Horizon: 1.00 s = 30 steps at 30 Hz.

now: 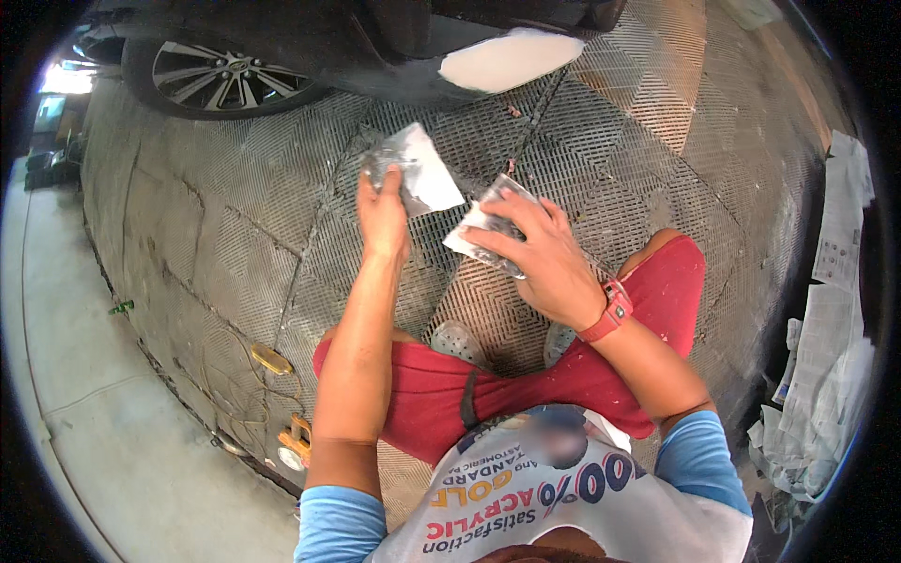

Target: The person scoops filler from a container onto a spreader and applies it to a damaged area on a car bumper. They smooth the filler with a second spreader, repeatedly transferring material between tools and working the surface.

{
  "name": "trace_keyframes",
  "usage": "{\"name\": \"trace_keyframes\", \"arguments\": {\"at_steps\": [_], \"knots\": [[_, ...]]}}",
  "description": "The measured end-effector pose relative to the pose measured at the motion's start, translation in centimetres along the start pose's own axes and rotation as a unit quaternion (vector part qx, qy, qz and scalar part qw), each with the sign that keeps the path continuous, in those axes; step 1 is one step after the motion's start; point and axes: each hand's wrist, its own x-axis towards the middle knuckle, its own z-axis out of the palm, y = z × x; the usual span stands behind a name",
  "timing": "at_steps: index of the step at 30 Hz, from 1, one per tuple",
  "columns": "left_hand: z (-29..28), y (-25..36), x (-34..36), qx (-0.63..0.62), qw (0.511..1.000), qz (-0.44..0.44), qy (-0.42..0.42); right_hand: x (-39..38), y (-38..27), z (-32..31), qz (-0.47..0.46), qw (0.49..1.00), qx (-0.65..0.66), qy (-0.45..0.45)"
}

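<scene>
My left hand (383, 216) grips a flat, square plate (432, 180) by its left side, thumb on top. The plate is white with dark grey smears. In my right hand (554, 258), fingers spread across its top, is a smaller flat piece (460, 242), pale at the edge and smeared dark. The two flat pieces are close together but apart, above the floor in front of my knees. Beyond them, a smooth white patch (511, 61) covers part of the lower body of a dark car (375, 47).
A car wheel (230, 75) stands at the far left. The floor is ribbed matting (347, 178). At the left lie a yellow power strip (270, 359) with a cord and a yellow tool (296, 438). Newspaper sheets (831, 281) hang along the right side.
</scene>
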Motion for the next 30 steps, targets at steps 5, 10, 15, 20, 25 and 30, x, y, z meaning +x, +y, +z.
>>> {"name": "trace_keyframes", "arguments": {"at_steps": [5,10,15,20,25,30], "knots": [[1.3,-0.6,-0.9,-0.071,0.99,-0.076,-0.092,0.8,0.5,2.5,0.0,0.99,0.118,0.075],[1.3,0.3,-1.8,-0.067,0.985,-0.103,-0.12,-0.4,7.5,4.9,0.091,0.996,-0.017,-0.008],[1.6,0.2,-2.0,-0.055,0.967,-0.206,-0.137,2.0,9.8,3.4,0.368,0.703,0.586,0.167],[1.5,-2.2,-1.3,0.01,0.978,-0.19,-0.086,1.7,10.2,1.7,0.286,0.547,0.766,0.176],[3.1,-0.9,-2.3,0.016,0.995,-0.102,-0.005,0.4,3.1,2.6,0.007,0.946,0.281,0.16],[0.9,-0.5,-1.8,0.022,0.997,-0.057,-0.049,-1.5,3.1,7.3,0.015,0.981,0.126,0.144]]}}
